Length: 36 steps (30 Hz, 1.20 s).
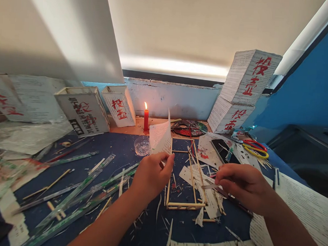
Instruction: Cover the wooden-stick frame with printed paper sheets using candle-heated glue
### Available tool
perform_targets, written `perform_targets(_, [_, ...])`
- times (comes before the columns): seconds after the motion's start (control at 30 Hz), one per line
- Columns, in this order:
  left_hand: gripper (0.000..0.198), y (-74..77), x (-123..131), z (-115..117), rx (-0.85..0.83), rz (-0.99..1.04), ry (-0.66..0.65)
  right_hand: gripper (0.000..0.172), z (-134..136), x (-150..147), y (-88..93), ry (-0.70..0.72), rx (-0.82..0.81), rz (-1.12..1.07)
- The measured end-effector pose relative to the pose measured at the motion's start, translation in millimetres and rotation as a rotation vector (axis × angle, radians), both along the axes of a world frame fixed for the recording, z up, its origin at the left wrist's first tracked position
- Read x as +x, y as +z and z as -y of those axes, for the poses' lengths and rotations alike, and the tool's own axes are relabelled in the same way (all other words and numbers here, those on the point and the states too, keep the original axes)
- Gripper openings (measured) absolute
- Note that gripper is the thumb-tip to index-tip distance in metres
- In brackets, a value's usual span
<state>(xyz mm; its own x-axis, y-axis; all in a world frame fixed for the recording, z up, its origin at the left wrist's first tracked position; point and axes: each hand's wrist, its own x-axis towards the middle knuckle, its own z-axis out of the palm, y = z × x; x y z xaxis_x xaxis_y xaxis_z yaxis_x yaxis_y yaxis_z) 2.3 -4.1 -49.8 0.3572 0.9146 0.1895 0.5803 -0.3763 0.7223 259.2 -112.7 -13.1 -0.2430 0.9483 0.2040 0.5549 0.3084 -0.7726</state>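
Observation:
My left hand [154, 174] is closed, its fingertips pinching the lower edge of a printed paper sheet [160, 139] that stands up folded. The fingertips are right at the left side of a box-shaped frame of thin wooden sticks [186, 205], which lies on the dark blue table surface. Over the frame's right side, my right hand [241, 186] pinches a short, narrow translucent strip [210, 186] that looks like tape. Paper scraps [210, 204] lie inside and beside the frame.
Behind the frame a lit red candle [146, 119] burns near a clear glass dish [142, 146]. Paper boxes with red characters [120, 108] line the back, two stacked at right [246, 77]. A phone [225, 151], scissors [256, 149], paint palette [189, 128] and green-marked plastic strips [78, 192] lie around.

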Motion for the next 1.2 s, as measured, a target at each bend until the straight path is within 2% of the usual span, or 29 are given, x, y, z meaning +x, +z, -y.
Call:
perform_targets(0.27, [0.040, 0.5, 0, 1, 0.002, -0.003, -0.005, 0.017, 4, -3, 6.5, 0.015, -0.050, -0.082])
perform_targets(0.5, [0.040, 1.8, 0, 0, 0.010, -0.004, -0.006, 0.014, 1, -4, 2.5, -0.005, 0.007, 0.006])
perform_targets(0.77, [0.041, 1.8, 0, 0, 0.008, -0.004, -0.012, 0.010, -4, -2, -4.2, -0.137, 0.162, 0.180])
perform_targets(0.87, [0.040, 2.4, 0, 0, 0.004, -0.001, -0.014, 0.010, -5, -2, -3.5, -0.231, 0.225, 0.209])
perform_targets(1.0, [0.040, 2.3, 0, 0, -0.001, 0.003, -0.015, 0.013, -7, -5, -3.9, -0.332, 0.236, 0.192])
perform_targets(1.2, [0.040, 1.7, 0, 0, -0.010, -0.004, -0.017, 0.016, -13, -4, -11.0, -0.380, 0.242, 0.178])
